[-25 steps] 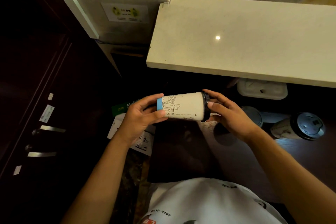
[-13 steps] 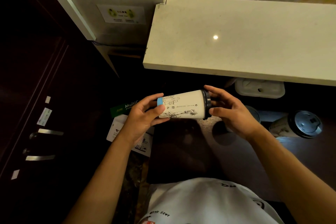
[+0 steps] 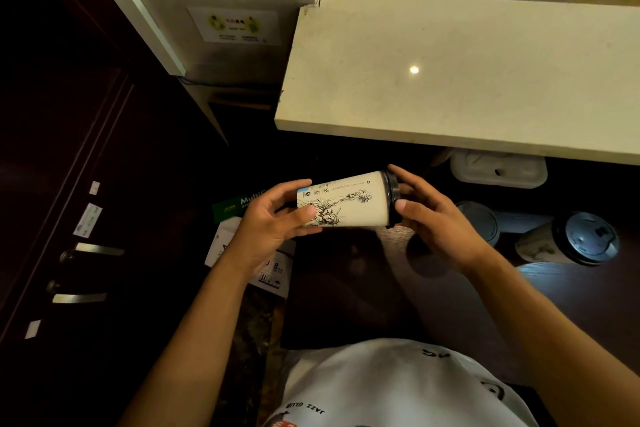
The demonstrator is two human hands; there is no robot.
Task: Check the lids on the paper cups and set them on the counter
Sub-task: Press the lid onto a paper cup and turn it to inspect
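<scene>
Looks like a cafe or drinks-shop service area behind the bar. Pale stone worktop (image 3: 467, 73) raised above a dark lower surface, lidded paper takeaway cups (image 3: 568, 241) standing there, printed cup (image 3: 346, 203) in hand, dark wood cabinet doors with metal handles (image 3: 98, 249), notice sticker (image 3: 235, 26) on wall.

Cup (image 3: 346, 203) lies sideways between both hands, below the counter (image 3: 450, 80), lid (image 3: 393, 198) rightward.

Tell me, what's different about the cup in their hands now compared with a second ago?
The paper cup has been rolled in the hands: a statue drawing now faces the camera where a different print showed. The left hand still grips its base, the right hand still holds the black lid. The counter and the other lidded cup are unchanged.
</scene>
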